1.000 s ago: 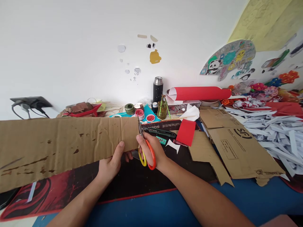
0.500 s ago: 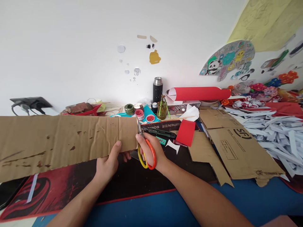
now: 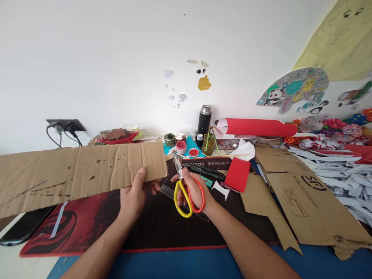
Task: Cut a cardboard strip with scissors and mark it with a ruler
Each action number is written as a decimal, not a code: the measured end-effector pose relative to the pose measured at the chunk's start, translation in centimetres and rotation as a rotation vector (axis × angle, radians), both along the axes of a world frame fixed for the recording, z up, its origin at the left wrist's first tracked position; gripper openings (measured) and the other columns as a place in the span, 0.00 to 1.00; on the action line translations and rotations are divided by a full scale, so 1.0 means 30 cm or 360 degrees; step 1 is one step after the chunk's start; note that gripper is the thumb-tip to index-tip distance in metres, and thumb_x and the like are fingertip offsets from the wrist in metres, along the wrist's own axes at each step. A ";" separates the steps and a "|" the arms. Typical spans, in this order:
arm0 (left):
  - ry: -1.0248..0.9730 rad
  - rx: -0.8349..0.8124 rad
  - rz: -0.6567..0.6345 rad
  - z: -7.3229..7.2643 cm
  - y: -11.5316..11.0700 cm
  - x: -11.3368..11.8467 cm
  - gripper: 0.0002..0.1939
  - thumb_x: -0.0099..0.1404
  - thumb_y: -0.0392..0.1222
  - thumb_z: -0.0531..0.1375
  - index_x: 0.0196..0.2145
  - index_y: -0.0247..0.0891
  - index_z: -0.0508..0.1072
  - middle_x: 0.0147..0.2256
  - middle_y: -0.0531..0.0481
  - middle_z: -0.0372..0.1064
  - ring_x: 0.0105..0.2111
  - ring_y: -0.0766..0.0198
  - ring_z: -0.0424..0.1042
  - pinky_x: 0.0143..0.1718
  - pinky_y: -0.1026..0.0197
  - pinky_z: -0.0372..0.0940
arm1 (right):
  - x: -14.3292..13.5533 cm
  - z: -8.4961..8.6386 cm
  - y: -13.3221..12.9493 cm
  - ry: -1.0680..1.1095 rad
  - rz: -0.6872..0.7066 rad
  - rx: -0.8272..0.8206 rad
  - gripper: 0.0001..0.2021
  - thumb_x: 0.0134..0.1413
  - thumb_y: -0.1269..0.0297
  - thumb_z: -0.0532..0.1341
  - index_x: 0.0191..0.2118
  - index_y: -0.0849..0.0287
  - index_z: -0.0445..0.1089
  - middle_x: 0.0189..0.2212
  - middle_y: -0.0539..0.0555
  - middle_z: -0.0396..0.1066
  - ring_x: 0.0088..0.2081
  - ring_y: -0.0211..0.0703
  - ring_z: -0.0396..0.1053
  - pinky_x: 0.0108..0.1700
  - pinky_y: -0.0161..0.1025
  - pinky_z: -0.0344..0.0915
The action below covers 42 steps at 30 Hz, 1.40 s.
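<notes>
Lies aslant across the left of the scene, above the mat (image 3: 151, 232): the cardboard strip (image 3: 81, 172), raised at its right end and running out of view at the left. Pinched near that right end by the left hand (image 3: 133, 197), with the thumb flat on the brown face and the other fingers closed in behind and below. Just beside the end, held by the right hand (image 3: 200, 192): the scissors (image 3: 183, 197), pointing away to the far side, with blades looking shut or nearly so and clear of the board. Curled round the yellow and red handles there, with fingers partly hidden.

Looks like a pause in trimming the strip's end, judging by the blades beside it. For any further cut, would call for opening the blades, lining up with the edge and keeping the left thumb out of their path.

Under and beyond the scissors, on the mat: a clear ruler (image 3: 201, 213) and a dark cutter (image 3: 203, 169). To the right: red paper (image 3: 237, 174), a white scrap (image 3: 221, 190) and flat cardboard (image 3: 314, 209). At the far side: paint pots (image 3: 181, 146) and a black flask (image 3: 204, 121).
</notes>
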<state>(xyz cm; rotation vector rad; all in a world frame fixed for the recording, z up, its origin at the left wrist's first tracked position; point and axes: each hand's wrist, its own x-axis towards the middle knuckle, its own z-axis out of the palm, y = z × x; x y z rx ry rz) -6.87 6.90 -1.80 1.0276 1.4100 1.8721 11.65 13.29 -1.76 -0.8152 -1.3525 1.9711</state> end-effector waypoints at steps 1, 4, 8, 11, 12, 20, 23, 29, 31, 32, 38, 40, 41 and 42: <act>-0.0010 0.0005 -0.0002 0.000 0.001 0.000 0.24 0.72 0.62 0.63 0.28 0.40 0.76 0.23 0.45 0.73 0.25 0.52 0.78 0.22 0.55 0.75 | 0.000 -0.002 0.001 0.0001 0.0016 -0.0004 0.48 0.55 0.16 0.56 0.49 0.64 0.76 0.17 0.50 0.72 0.17 0.44 0.73 0.18 0.33 0.61; -0.0025 0.0009 0.0003 -0.002 0.003 -0.002 0.24 0.72 0.62 0.62 0.28 0.40 0.76 0.23 0.44 0.74 0.26 0.51 0.79 0.21 0.55 0.75 | 0.004 -0.006 0.001 0.0019 0.0074 -0.0011 0.51 0.53 0.15 0.56 0.52 0.65 0.76 0.19 0.51 0.74 0.18 0.45 0.74 0.20 0.34 0.64; -0.0025 0.0014 0.0026 -0.003 0.003 -0.004 0.25 0.71 0.63 0.63 0.27 0.40 0.76 0.24 0.44 0.74 0.28 0.51 0.80 0.24 0.54 0.76 | 0.006 -0.011 -0.002 0.0056 0.0156 -0.0010 0.53 0.52 0.14 0.55 0.56 0.65 0.75 0.20 0.53 0.76 0.20 0.47 0.77 0.23 0.36 0.68; -0.0028 0.0019 0.0044 -0.001 0.003 -0.004 0.25 0.71 0.63 0.63 0.27 0.40 0.75 0.23 0.45 0.74 0.27 0.50 0.80 0.25 0.52 0.77 | 0.004 -0.015 -0.002 0.0107 0.0257 -0.0017 0.52 0.55 0.14 0.53 0.57 0.64 0.73 0.24 0.56 0.79 0.24 0.51 0.81 0.28 0.40 0.74; -0.0028 0.0019 0.0047 -0.001 0.004 -0.004 0.25 0.71 0.63 0.63 0.27 0.40 0.75 0.23 0.45 0.74 0.27 0.51 0.80 0.25 0.52 0.77 | 0.003 -0.015 -0.001 0.0114 0.0289 -0.0026 0.52 0.55 0.14 0.52 0.56 0.64 0.73 0.25 0.57 0.80 0.25 0.51 0.82 0.29 0.41 0.75; -0.0013 -0.0004 0.0017 -0.010 0.003 -0.004 0.26 0.73 0.64 0.62 0.29 0.39 0.78 0.25 0.44 0.75 0.23 0.53 0.77 0.20 0.55 0.73 | 0.002 -0.011 -0.023 -0.0011 0.0111 0.0144 0.39 0.59 0.22 0.60 0.47 0.60 0.73 0.23 0.50 0.74 0.18 0.41 0.72 0.18 0.31 0.57; -0.0010 -0.0031 -0.0014 -0.010 0.002 -0.003 0.27 0.73 0.66 0.61 0.30 0.39 0.79 0.24 0.44 0.74 0.26 0.51 0.79 0.22 0.54 0.74 | 0.004 -0.020 -0.036 -0.0045 0.0127 0.0239 0.35 0.63 0.25 0.60 0.44 0.58 0.72 0.22 0.47 0.72 0.18 0.39 0.70 0.20 0.32 0.61; 0.0006 -0.0043 -0.0021 -0.011 0.006 0.005 0.30 0.73 0.69 0.59 0.31 0.40 0.79 0.22 0.45 0.73 0.25 0.51 0.78 0.23 0.54 0.74 | 0.007 -0.036 -0.045 -0.0147 0.0187 0.0416 0.31 0.68 0.28 0.59 0.44 0.57 0.71 0.23 0.46 0.71 0.20 0.40 0.71 0.23 0.34 0.65; 0.0015 -0.0046 -0.0015 -0.014 0.007 0.008 0.30 0.73 0.70 0.58 0.32 0.40 0.79 0.22 0.46 0.73 0.24 0.52 0.77 0.23 0.54 0.74 | 0.008 -0.032 -0.049 -0.0169 0.0206 0.0449 0.31 0.68 0.28 0.58 0.43 0.56 0.71 0.23 0.46 0.70 0.20 0.40 0.71 0.22 0.34 0.65; 0.0021 -0.0048 -0.0014 -0.015 0.008 0.009 0.30 0.73 0.70 0.58 0.32 0.40 0.79 0.22 0.46 0.73 0.24 0.52 0.77 0.23 0.53 0.74 | 0.008 -0.030 -0.051 -0.0178 0.0215 0.0468 0.30 0.68 0.28 0.58 0.42 0.56 0.70 0.23 0.46 0.70 0.20 0.40 0.71 0.22 0.34 0.65; 0.0060 -0.0061 -0.0019 -0.025 0.008 0.008 0.29 0.75 0.68 0.57 0.33 0.40 0.79 0.23 0.45 0.74 0.25 0.51 0.77 0.26 0.52 0.74 | 0.008 -0.021 -0.058 -0.0221 0.0231 0.0567 0.30 0.70 0.29 0.57 0.41 0.55 0.69 0.24 0.47 0.70 0.21 0.40 0.72 0.23 0.34 0.66; 0.0074 -0.0065 -0.0019 -0.028 0.007 0.007 0.29 0.75 0.68 0.57 0.33 0.40 0.79 0.23 0.45 0.74 0.25 0.52 0.77 0.27 0.52 0.74 | 0.009 -0.020 -0.058 -0.0225 0.0229 0.0588 0.29 0.71 0.30 0.56 0.40 0.55 0.68 0.23 0.47 0.70 0.21 0.40 0.72 0.23 0.34 0.66; 0.0081 -0.0067 -0.0018 -0.029 0.006 0.007 0.29 0.75 0.68 0.57 0.32 0.40 0.79 0.23 0.45 0.74 0.25 0.52 0.77 0.27 0.52 0.74 | 0.009 -0.018 -0.058 -0.0231 0.0229 0.0595 0.29 0.71 0.30 0.56 0.39 0.55 0.67 0.23 0.47 0.70 0.21 0.40 0.71 0.24 0.34 0.66; 0.0090 -0.0071 -0.0016 -0.030 0.006 0.006 0.29 0.75 0.68 0.57 0.32 0.40 0.79 0.23 0.46 0.74 0.26 0.52 0.77 0.28 0.52 0.74 | 0.009 -0.017 -0.058 -0.0239 0.0231 0.0601 0.29 0.71 0.30 0.56 0.39 0.54 0.67 0.23 0.46 0.70 0.20 0.39 0.71 0.24 0.34 0.66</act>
